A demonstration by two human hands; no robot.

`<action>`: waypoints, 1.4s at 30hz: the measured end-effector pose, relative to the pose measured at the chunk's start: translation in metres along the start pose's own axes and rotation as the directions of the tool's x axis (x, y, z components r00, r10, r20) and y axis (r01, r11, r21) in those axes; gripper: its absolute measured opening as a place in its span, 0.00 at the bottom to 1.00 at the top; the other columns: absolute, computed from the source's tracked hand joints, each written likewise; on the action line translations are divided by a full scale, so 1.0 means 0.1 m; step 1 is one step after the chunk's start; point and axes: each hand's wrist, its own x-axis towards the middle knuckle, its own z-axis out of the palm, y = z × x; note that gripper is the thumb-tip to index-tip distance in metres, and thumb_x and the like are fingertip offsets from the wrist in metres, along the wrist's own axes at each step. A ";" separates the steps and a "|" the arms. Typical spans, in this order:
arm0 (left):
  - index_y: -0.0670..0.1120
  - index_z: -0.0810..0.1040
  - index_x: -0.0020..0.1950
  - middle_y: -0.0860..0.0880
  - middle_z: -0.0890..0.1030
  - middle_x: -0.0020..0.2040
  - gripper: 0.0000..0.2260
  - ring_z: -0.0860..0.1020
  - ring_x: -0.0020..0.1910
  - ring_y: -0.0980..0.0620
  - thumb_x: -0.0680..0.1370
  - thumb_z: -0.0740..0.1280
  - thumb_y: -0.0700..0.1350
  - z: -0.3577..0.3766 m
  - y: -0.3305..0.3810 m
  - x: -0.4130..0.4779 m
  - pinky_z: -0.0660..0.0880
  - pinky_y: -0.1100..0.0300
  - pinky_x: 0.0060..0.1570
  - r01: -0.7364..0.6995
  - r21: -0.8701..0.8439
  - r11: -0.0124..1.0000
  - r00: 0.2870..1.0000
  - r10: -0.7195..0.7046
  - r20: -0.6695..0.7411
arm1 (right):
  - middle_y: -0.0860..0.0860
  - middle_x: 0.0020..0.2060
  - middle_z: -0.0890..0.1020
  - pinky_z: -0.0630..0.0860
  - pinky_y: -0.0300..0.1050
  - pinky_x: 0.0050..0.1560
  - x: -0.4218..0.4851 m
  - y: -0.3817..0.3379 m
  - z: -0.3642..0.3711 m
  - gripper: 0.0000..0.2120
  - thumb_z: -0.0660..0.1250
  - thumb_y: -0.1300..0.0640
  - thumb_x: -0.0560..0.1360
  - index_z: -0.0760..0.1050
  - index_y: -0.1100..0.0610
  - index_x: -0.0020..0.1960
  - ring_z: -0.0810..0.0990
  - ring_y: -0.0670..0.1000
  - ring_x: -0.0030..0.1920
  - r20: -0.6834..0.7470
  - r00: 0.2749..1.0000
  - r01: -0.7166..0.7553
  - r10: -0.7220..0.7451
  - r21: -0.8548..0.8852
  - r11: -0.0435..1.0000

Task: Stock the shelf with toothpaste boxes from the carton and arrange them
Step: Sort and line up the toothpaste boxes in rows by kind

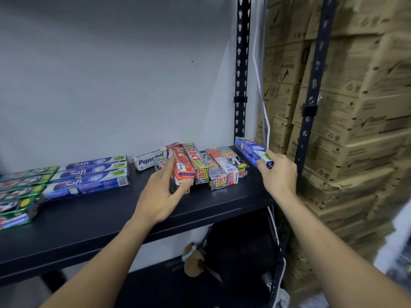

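My left hand (163, 192) gripped the near end of a red Pepsodent box (183, 166). It lay among the jumbled ZACT boxes (200, 163) at the right end of the shelf (111, 218), and I judged I meant to draw it out of that mixed heap. My right hand (278, 172) was curled round the near end of a blue Saft box (252, 152) lying near the upright post (241, 85). It probably belonged with the neat Saft row (89, 174), well apart on the left. The supply carton was out of view.
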 end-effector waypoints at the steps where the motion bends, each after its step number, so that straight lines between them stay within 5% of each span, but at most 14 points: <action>1: 0.63 0.46 0.80 0.61 0.72 0.69 0.36 0.68 0.65 0.60 0.76 0.56 0.72 0.00 0.01 -0.01 0.70 0.57 0.59 -0.006 0.009 1.000 1.000 0.007 -0.006 | 0.55 0.60 0.80 0.73 0.44 0.54 -0.01 -0.06 -0.04 0.22 0.69 0.52 0.77 0.75 0.58 0.69 0.78 0.55 0.58 -0.007 0.999 0.032 -0.032 0.021 0.999; 6: 0.56 0.51 0.81 0.56 0.67 0.75 0.40 0.62 0.74 0.56 0.75 0.58 0.72 -0.07 0.01 -0.11 0.64 0.55 0.70 0.036 -0.003 0.999 0.994 -0.036 -0.107 | 0.54 0.57 0.81 0.69 0.34 0.49 -0.15 -0.51 -0.24 0.20 0.71 0.53 0.76 0.77 0.58 0.66 0.78 0.49 0.53 0.034 0.965 0.254 -0.261 0.146 0.956; 10: 0.54 0.55 0.81 0.53 0.66 0.76 0.39 0.60 0.75 0.55 0.75 0.58 0.71 -0.25 -0.12 -0.26 0.62 0.53 0.73 0.110 -0.035 0.993 0.975 -0.115 -0.193 | 0.50 0.60 0.80 0.61 0.16 0.47 -0.37 -0.91 -0.23 0.21 0.72 0.54 0.75 0.77 0.57 0.66 0.75 0.42 0.54 0.117 0.924 0.321 -0.364 0.282 0.904; 16: 0.52 0.61 0.78 0.53 0.73 0.70 0.34 0.65 0.72 0.53 0.77 0.57 0.69 -0.92 -0.65 -0.64 0.65 0.47 0.71 0.212 0.155 0.965 0.947 -0.163 -0.278 | 0.46 0.62 0.79 0.67 0.36 0.64 -0.84 -1.50 -0.02 0.20 0.71 0.54 0.75 0.78 0.54 0.66 0.76 0.43 0.61 0.227 0.827 0.401 -0.514 0.402 0.823; 21: 0.48 0.63 0.77 0.48 0.74 0.69 0.33 0.67 0.70 0.47 0.77 0.58 0.66 -1.60 -1.16 -0.96 0.66 0.45 0.69 0.298 0.351 0.888 0.927 -0.183 -0.327 | 0.45 0.62 0.79 0.58 0.21 0.60 -1.25 -1.87 0.30 0.20 0.72 0.55 0.74 0.78 0.55 0.65 0.73 0.40 0.62 0.312 0.737 0.411 -0.599 0.497 0.764; 27: 0.49 0.62 0.78 0.43 0.74 0.70 0.35 0.66 0.71 0.42 0.77 0.55 0.68 -2.15 -1.63 -1.19 0.65 0.41 0.69 0.425 0.473 0.772 0.891 -0.265 -0.367 | 0.41 0.63 0.77 0.63 0.26 0.63 -1.53 -2.05 0.72 0.21 0.71 0.51 0.75 0.77 0.49 0.67 0.74 0.38 0.62 0.449 0.598 0.405 -0.664 0.545 0.734; 33: 0.52 0.66 0.75 0.47 0.72 0.72 0.31 0.65 0.74 0.45 0.78 0.54 0.69 -2.16 -1.84 -1.27 0.61 0.43 0.72 0.472 0.501 0.725 0.877 -0.329 -0.349 | 0.42 0.64 0.76 0.68 0.41 0.67 -1.44 -2.01 1.07 0.23 0.70 0.47 0.75 0.73 0.45 0.69 0.74 0.43 0.65 0.602 0.427 0.526 -0.675 0.442 0.727; 37: 0.53 0.67 0.75 0.50 0.68 0.76 0.31 0.60 0.77 0.47 0.78 0.52 0.69 -2.14 -1.86 -1.29 0.55 0.44 0.75 0.461 0.540 0.704 0.887 -0.338 -0.316 | 0.46 0.64 0.77 0.64 0.35 0.65 -1.34 -2.03 1.25 0.22 0.72 0.51 0.75 0.75 0.47 0.68 0.74 0.46 0.65 0.589 0.470 0.548 -0.658 0.389 0.740; 42: 0.55 0.72 0.71 0.54 0.68 0.76 0.29 0.58 0.78 0.49 0.77 0.52 0.67 -2.17 -1.82 -1.31 0.51 0.45 0.75 0.402 0.524 0.751 0.913 -0.290 -0.286 | 0.52 0.64 0.79 0.67 0.41 0.64 -1.33 -2.13 1.51 0.25 0.72 0.50 0.74 0.74 0.53 0.69 0.76 0.53 0.64 0.571 0.633 0.454 -0.522 0.273 0.848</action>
